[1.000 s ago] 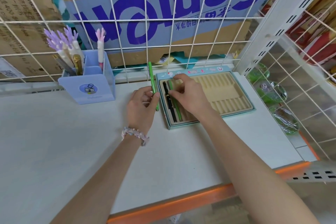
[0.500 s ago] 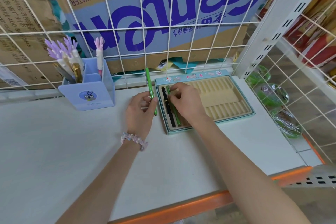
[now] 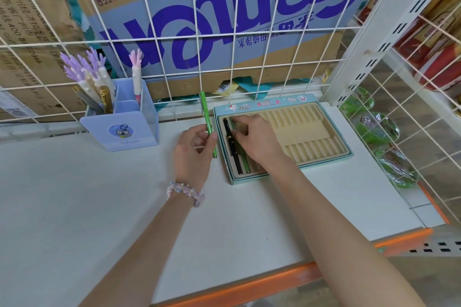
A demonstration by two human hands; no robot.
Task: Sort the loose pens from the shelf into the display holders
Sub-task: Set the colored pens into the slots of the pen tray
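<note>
Head: green pen [image 3: 207, 124] pinched in left hand [image 3: 193, 154].

A pale green slotted pen tray [image 3: 321, 117] lies flat on the white shelf at about 1 o'clock from the frame's centre; a black pen [image 3: 233, 154] and a green pen [image 3: 243, 161] lie side by side in its leftmost grooves. At its 9 o'clock, another green pen [image 3: 208, 122] is held just off the tray. At 10 o'clock stands a blue holder [image 3: 124, 132] with purple and pink-topped pens upright inside.

Upside-down "560ml×24" and "PURIFIED WATER" on cardboard box [image 3: 224, 20]
</note>
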